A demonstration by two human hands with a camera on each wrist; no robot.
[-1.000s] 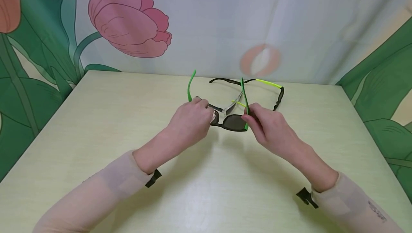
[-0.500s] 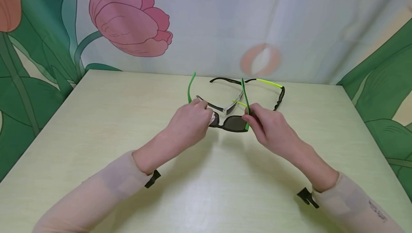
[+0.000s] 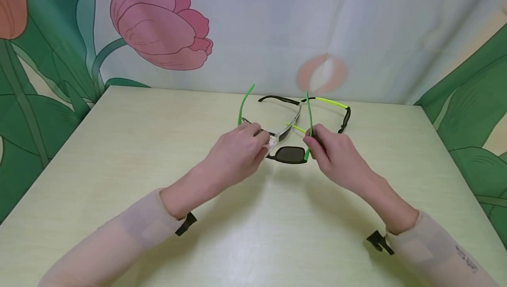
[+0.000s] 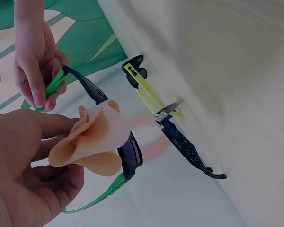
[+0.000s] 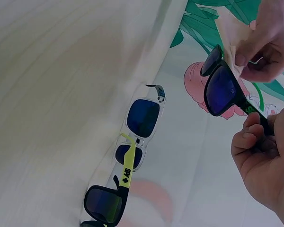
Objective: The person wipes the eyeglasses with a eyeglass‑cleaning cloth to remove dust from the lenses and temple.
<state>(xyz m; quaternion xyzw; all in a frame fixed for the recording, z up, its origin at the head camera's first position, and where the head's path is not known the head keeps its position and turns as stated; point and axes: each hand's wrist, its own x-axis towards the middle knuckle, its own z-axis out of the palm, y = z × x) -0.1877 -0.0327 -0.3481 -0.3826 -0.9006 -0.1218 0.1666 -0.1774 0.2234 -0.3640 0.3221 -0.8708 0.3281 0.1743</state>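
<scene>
A pair of black-framed sunglasses [image 3: 291, 155] with green temples is held above the table. Its right temple is pinched between the thumb and fingers of my right hand [image 3: 337, 157]. In my left hand [image 3: 237, 152] is a folded pale cloth [image 4: 97, 139], gripped between thumb and fingers at the bridge and left side of the sunglasses. That side is mostly hidden by the hand and cloth in the head view. From the right wrist view, the dark lenses [image 5: 221, 90] face the camera, and the cloth lies behind the frame.
Behind the hands, clear-framed sunglasses [image 3: 283, 135] with dark temples rest on the pale table [image 3: 119, 155]. Beside them on the right lie black sunglasses with yellow-green temples [image 3: 332, 102]. A flower-printed curtain [image 3: 253, 27] hangs along the table's far edge.
The held sunglasses have shifted slightly right, their temples with them. My left hand has slid right with the cloth, toward the bridge, and more of the cloth shows.
</scene>
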